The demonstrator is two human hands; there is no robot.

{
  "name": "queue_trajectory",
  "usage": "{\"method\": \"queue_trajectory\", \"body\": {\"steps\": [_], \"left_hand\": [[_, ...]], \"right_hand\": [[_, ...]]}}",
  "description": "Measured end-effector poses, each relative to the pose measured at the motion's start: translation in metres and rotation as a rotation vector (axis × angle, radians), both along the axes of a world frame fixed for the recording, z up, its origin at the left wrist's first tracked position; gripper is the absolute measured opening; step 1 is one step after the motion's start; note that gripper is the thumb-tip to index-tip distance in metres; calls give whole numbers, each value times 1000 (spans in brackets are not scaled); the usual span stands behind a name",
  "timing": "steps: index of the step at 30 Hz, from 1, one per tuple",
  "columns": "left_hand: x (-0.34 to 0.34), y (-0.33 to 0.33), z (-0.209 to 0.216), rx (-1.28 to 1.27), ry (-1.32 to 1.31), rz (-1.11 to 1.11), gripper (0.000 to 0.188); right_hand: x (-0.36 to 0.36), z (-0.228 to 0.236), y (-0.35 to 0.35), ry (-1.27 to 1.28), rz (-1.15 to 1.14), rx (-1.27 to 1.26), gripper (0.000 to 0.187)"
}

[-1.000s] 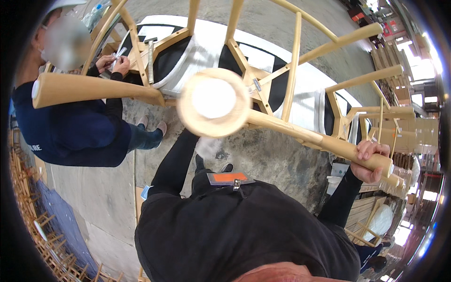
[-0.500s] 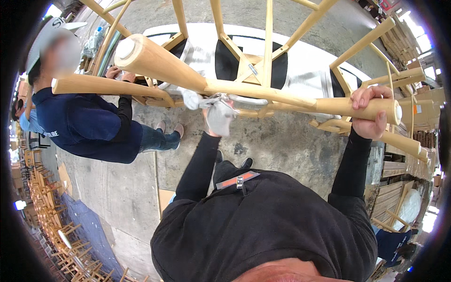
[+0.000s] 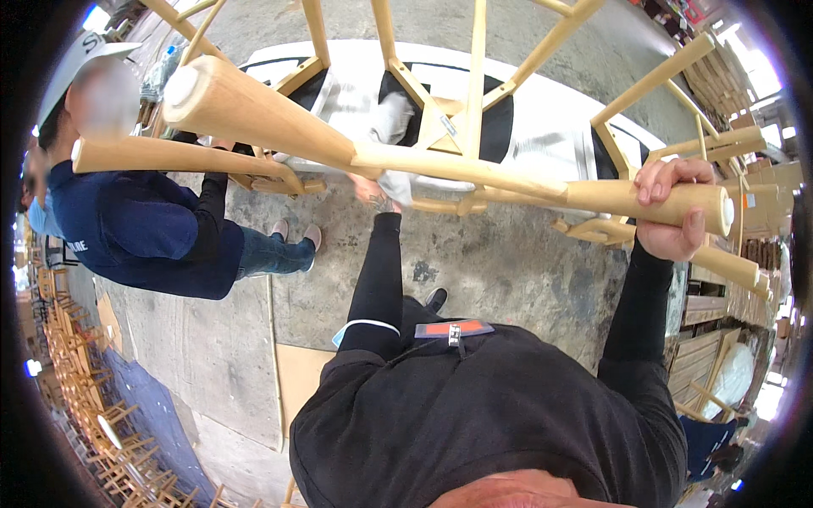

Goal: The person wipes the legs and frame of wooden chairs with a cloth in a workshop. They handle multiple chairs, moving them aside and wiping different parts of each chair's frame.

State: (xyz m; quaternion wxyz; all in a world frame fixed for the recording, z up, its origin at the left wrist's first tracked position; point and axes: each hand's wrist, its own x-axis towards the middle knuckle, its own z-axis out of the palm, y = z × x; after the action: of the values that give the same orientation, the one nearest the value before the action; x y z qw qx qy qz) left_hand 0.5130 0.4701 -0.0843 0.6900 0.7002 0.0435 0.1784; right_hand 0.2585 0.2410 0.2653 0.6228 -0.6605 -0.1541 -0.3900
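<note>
A light wooden chair frame stands upside down before me, its near legs joined by a long wooden rail point(image 3: 457, 169). My right hand point(image 3: 675, 207) is wrapped around the thick right leg point(image 3: 601, 193), close to its white end cap. My left hand point(image 3: 373, 193) reaches under the rail, beside the thick left leg point(image 3: 262, 110). A grey-white rag point(image 3: 391, 118) is bunched in it, showing above and below the wood. The rail and rag hide most of the left fingers. Beyond, wooden crossed braces point(image 3: 442, 131) lie over a black and white surface.
At the left a co-worker in a navy shirt point(image 3: 140, 220) stands close, hands near another chair part. Stacked chair frames point(image 3: 127, 423) fill the lower left. Cartons point(image 3: 771, 220) and wooden panels point(image 3: 699, 372) stand at the right. Another person point(image 3: 711, 444) is at the lower right.
My left hand and the rag have moved forward and slightly left, now passing behind the rail. The left leg's end has swung a little left. My right hand keeps its grip.
</note>
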Motion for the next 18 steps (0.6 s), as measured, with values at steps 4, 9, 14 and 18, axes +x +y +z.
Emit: {"method": "queue_trajectory", "body": {"steps": [4, 9, 14, 18], "left_hand": [[-33, -34, -25, 400, 238, -270, 39], [6, 69, -2, -1027, 525, -685, 32], [-14, 140, 190, -1193, 415, -551, 45], [-8, 161, 245, -1335, 263, -770, 48]], "right_hand": [[-13, -11, -9, 26, -111, -23, 47], [-10, -6, 0, 12, -70, 34, 48], [-16, -18, 0, -2, -142, 45, 49], [-7, -10, 6, -10, -162, 50, 48]]}}
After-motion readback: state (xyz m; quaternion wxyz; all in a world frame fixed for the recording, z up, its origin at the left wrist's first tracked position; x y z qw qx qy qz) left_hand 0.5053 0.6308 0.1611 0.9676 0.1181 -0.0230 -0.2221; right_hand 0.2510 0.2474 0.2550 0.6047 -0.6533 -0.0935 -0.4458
